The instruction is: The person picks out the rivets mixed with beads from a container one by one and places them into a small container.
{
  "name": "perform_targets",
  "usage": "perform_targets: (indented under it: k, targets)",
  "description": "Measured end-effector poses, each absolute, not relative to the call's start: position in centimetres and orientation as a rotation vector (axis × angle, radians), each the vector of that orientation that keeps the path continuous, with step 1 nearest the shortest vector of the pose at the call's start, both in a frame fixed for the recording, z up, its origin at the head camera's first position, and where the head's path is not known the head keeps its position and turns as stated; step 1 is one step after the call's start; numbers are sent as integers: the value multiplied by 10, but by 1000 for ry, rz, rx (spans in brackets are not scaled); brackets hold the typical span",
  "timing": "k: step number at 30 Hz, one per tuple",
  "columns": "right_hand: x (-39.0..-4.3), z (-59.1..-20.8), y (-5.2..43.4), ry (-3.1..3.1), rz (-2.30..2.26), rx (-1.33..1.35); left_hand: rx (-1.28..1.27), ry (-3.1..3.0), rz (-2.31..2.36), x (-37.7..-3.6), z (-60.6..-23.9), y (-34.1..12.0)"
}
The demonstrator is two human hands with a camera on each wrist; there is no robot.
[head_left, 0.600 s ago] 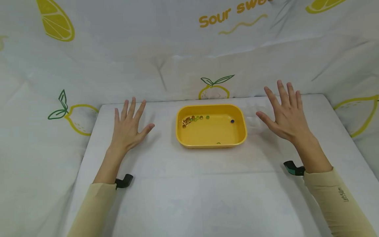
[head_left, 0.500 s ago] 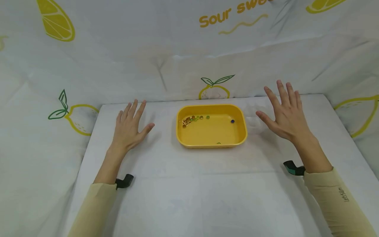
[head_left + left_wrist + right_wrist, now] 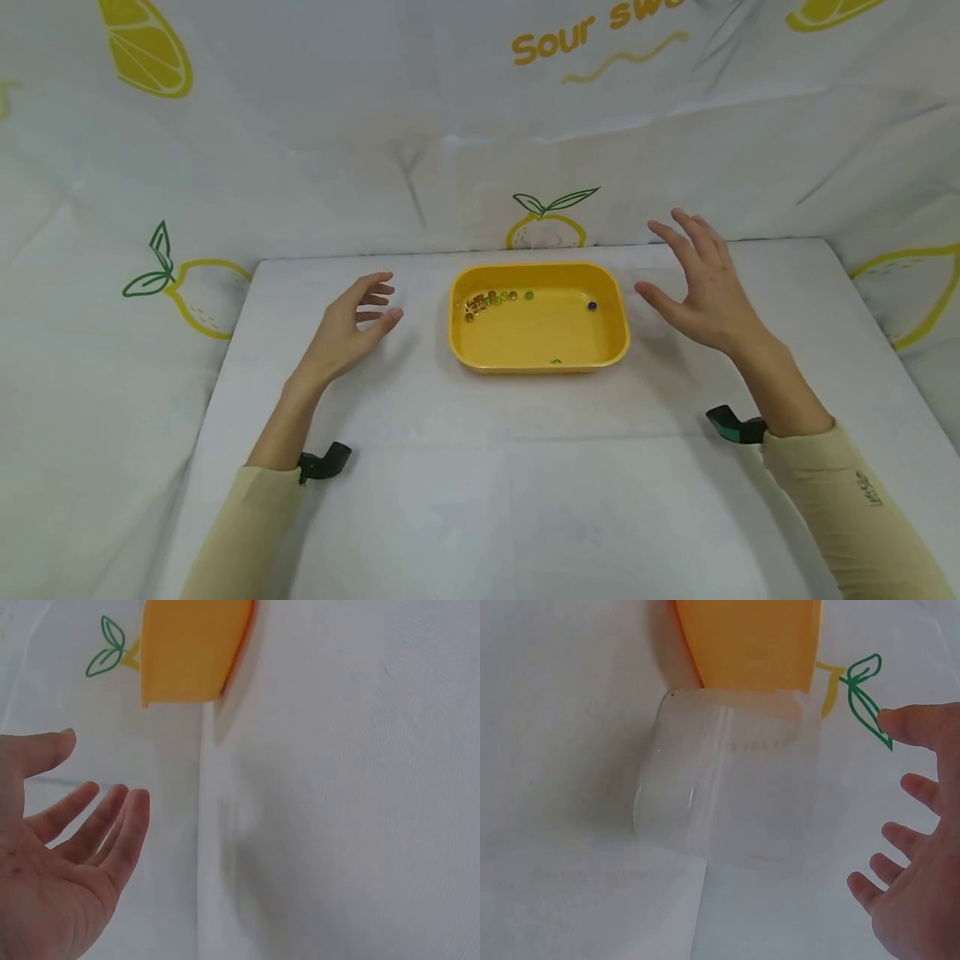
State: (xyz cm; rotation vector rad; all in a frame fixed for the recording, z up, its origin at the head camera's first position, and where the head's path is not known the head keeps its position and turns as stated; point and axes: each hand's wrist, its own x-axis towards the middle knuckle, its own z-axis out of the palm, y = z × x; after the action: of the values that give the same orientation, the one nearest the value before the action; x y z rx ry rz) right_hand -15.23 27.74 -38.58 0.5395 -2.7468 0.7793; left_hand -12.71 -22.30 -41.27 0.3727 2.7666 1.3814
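A yellow tray [image 3: 540, 354] stands toward the back of the table. Inside it, amber and green marbles [image 3: 476, 305] cluster at the left, and a lone dark blue marble [image 3: 592, 306] lies at the right. My left hand [image 3: 348, 329] is held to the left of the tray, fingers loosely bent and nothing in them. On the other side my right hand [image 3: 705, 292] hovers with its fingers spread, holding nothing. Below it, a clear plastic container [image 3: 727, 780] shows in the right wrist view, right beside the tray's end; in the head view it is barely visible.
White cloth covers the table [image 3: 510, 500]. Behind it hangs a white curtain [image 3: 300, 167] printed with lemons, along the back edge. Each wrist carries a black camera mount [image 3: 326, 461].
My left hand has turned thumb-up and moved right, its fingers bending inward. The right hand has shifted slightly left toward the tray and its fingers have bent a little.
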Motion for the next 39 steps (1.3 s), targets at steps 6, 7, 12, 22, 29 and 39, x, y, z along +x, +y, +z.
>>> perform_targets:
  k: [6, 7, 12, 22, 29, 39]
  targets:
    - [-152, -379, 262, -2710, 1006, 550, 306, 2583, 1533, -126, -414, -215]
    - [-152, -378, 258, -2710, 1036, 553, 303, 2552, 1554, -126, -414, -213]
    - [-154, -373, 243, -2718, 1109, 595, 272, 2371, 1671, -125, -417, -206]
    - [-160, -368, 214, -2735, 1249, 664, 261, 2277, 1661, -125, -422, -189]
    - [-166, -369, 196, -2735, 1402, 736, 217, 2253, 1675, -125, -425, -177]
    - [-176, -366, 170, -2860, 1560, 832, 113, 2138, 1763, -126, -432, -170]
